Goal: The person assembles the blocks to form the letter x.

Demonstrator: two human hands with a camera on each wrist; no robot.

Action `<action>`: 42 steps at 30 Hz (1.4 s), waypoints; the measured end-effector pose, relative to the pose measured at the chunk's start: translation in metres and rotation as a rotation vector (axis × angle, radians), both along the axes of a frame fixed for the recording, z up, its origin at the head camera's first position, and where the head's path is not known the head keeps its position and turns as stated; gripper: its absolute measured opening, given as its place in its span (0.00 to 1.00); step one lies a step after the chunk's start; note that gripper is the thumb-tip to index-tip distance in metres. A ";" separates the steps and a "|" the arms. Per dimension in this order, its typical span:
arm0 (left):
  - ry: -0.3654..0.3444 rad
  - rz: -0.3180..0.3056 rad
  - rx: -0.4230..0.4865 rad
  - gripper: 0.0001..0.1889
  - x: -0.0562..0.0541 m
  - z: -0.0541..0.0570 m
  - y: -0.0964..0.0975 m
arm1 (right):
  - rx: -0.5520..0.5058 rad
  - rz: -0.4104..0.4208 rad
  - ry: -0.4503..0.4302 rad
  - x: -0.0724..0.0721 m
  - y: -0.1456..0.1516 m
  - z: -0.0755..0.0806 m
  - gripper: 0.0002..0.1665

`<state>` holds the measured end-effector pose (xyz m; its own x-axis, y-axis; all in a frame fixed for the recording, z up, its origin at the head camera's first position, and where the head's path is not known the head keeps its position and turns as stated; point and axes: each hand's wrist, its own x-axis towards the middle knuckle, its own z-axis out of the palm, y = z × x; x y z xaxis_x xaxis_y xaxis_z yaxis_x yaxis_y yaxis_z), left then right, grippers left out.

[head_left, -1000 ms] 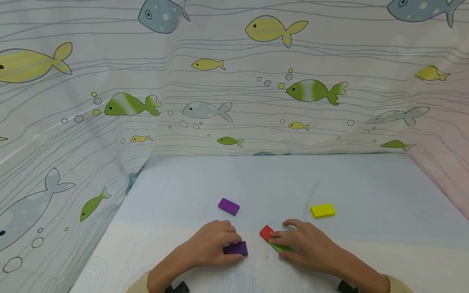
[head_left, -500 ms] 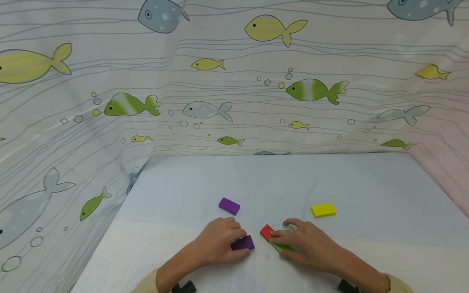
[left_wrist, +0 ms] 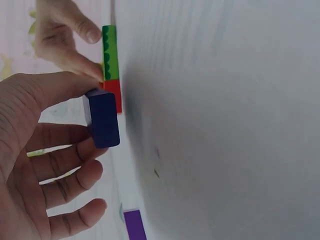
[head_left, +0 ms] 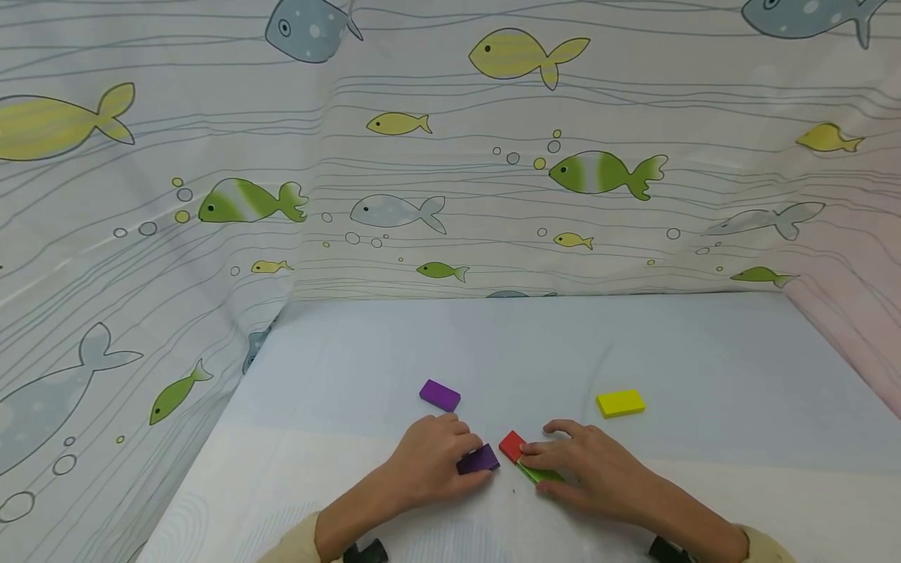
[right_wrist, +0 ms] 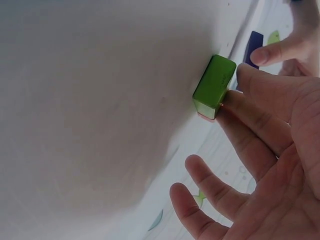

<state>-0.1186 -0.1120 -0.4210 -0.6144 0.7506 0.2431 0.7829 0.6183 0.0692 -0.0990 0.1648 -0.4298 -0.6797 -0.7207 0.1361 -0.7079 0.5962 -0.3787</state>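
Observation:
My left hand (head_left: 432, 461) pinches a dark purple block (head_left: 479, 460) between thumb and fingers; in the left wrist view this block (left_wrist: 105, 120) looks navy and is seen end-on, above the white surface. Just to its right in the head view lies a red block (head_left: 511, 446), end to end with a green block (head_left: 539, 473). Thumb and fingers of my right hand (head_left: 598, 473) hold the green block, partly covering it, with a fingertip at the red one. Its ring and little fingers stand free in the right wrist view, where the green block (right_wrist: 215, 82) hides most of the red.
A brighter purple block (head_left: 439, 396) lies beyond my left hand. Further right, past the right hand, is a yellow block (head_left: 621, 403). Fish-printed cloth (head_left: 422, 172) rises along the back and left of the white table (head_left: 704, 352).
My left hand has slid right and slightly away from me with the dark purple block, closing the gap to the red block. The right hand and the other blocks have stayed put.

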 end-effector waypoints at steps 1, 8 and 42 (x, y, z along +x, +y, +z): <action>0.003 0.001 0.000 0.16 0.000 -0.001 0.001 | -0.002 0.001 0.002 0.000 0.000 0.000 0.22; 0.024 0.011 0.008 0.15 0.001 -0.004 0.006 | 0.012 -0.008 -0.023 0.000 -0.001 0.001 0.23; -0.056 0.167 -0.099 0.16 0.008 -0.005 0.030 | -0.021 -0.015 -0.042 0.000 -0.001 0.002 0.22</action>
